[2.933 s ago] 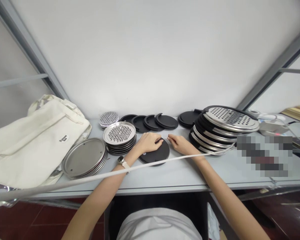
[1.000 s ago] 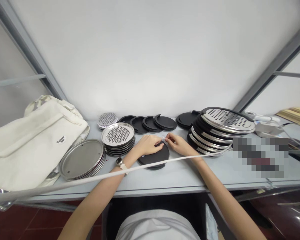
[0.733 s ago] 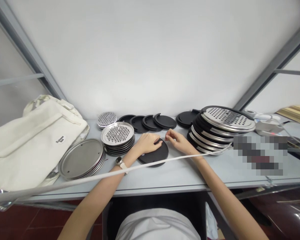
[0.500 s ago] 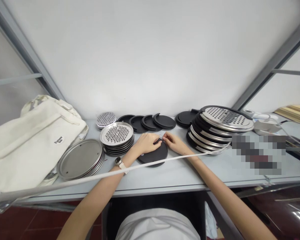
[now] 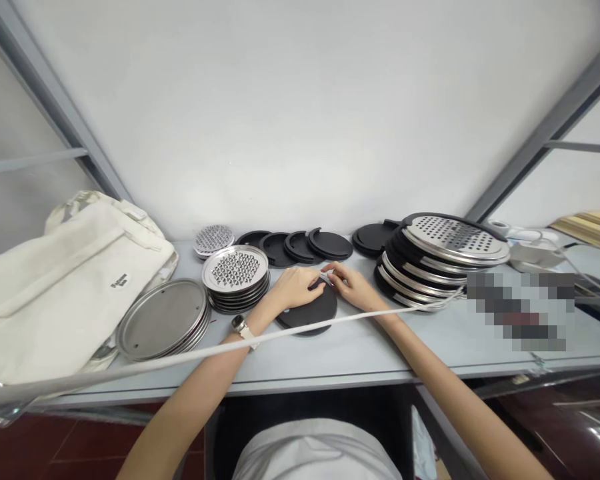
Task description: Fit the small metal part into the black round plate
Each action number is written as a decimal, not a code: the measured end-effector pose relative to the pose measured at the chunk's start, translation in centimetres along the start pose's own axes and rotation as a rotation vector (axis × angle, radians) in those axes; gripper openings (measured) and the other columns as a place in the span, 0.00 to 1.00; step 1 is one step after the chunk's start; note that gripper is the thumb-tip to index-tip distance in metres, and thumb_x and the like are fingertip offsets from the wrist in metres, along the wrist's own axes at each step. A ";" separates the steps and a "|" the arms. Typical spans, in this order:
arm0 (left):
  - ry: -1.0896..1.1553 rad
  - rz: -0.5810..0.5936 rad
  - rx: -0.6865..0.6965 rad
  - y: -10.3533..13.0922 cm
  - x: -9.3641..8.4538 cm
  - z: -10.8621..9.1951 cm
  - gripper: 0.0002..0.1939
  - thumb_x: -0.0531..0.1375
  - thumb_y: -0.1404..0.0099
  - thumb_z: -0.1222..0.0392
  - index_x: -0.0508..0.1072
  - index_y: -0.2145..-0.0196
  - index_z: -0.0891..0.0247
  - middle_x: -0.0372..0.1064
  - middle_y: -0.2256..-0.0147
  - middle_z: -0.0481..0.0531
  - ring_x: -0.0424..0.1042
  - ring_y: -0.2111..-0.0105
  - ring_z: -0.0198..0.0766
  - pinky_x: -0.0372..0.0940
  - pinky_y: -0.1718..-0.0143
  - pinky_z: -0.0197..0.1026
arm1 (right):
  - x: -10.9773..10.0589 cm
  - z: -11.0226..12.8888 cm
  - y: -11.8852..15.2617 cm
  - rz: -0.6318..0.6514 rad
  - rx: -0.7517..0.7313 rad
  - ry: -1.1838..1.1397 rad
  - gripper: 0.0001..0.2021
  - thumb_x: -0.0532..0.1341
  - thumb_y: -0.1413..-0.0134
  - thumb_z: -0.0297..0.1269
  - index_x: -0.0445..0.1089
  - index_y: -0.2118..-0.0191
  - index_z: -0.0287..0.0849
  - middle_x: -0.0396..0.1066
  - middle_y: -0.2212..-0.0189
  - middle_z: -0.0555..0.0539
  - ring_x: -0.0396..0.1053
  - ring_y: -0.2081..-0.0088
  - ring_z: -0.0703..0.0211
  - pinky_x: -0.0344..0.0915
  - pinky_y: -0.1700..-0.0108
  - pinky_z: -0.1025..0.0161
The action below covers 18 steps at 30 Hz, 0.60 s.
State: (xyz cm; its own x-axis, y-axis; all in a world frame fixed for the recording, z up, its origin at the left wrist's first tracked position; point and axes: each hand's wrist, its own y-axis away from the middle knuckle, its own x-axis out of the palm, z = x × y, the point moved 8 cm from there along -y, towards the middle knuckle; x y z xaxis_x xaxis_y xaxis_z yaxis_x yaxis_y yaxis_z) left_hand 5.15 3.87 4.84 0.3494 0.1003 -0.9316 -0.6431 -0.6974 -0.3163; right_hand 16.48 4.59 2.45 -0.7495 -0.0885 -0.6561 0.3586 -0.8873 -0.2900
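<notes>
A black round disc [image 5: 313, 311] lies on the table in front of me. My left hand [image 5: 295, 288] is closed over its far left part, with the thumb resting along the top. Beside its far right edge, my right hand [image 5: 351, 287] pinches a small pale, thin piece [image 5: 325, 277], too small to name surely. The fingertips of both hands nearly meet at this piece. To the left stands a stack of round metal grater plates [image 5: 235, 269]. Several black discs with raised curved rims [image 5: 330, 245] lie behind my hands.
Plain metal discs [image 5: 163, 320] are stacked at left, near a cream bag [image 5: 80, 287]. At right rises a tall pile of black and steel discs topped by a perforated plate [image 5: 455, 237]. A pale bar [image 5: 280, 331] crosses before my forearms. Grey posts frame the table [image 5: 360, 360].
The pale piece between my fingertips shows more now. My right fingers have shifted slightly, while my left hand stays on the black disc. The view has moved a little.
</notes>
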 end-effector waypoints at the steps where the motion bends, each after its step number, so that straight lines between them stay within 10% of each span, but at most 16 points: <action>1: -0.001 -0.001 0.000 0.0 0.0 0.0 0.11 0.54 0.36 0.55 0.67 0.73 0.62 0.69 0.74 0.48 0.66 0.74 0.37 0.49 0.75 0.39 | 0.0 0.0 0.0 0.003 -0.001 -0.002 0.15 0.49 0.38 0.42 0.65 0.54 0.39 0.66 0.77 0.51 0.63 0.74 0.60 0.59 0.67 0.64; 18: 0.072 0.013 -0.011 0.1 0.0 0.1 0.10 0.55 0.37 0.56 0.69 0.74 0.63 0.67 0.75 0.49 0.65 0.75 0.36 0.51 0.73 0.37 | 1.1 -2.5 -0.2 0.106 0.084 -0.233 0.21 0.51 0.40 0.52 0.65 0.54 0.39 0.58 0.77 0.53 0.58 0.74 0.62 0.57 0.69 0.64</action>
State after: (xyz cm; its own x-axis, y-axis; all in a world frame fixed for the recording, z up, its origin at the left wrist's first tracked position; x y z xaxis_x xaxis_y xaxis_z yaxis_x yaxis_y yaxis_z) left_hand 5.01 3.85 4.83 0.3889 0.0403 -0.9204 -0.6405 -0.7063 -0.3015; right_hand 16.96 5.78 0.00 -0.8217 -0.2762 -0.4986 0.4019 -0.9010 -0.1632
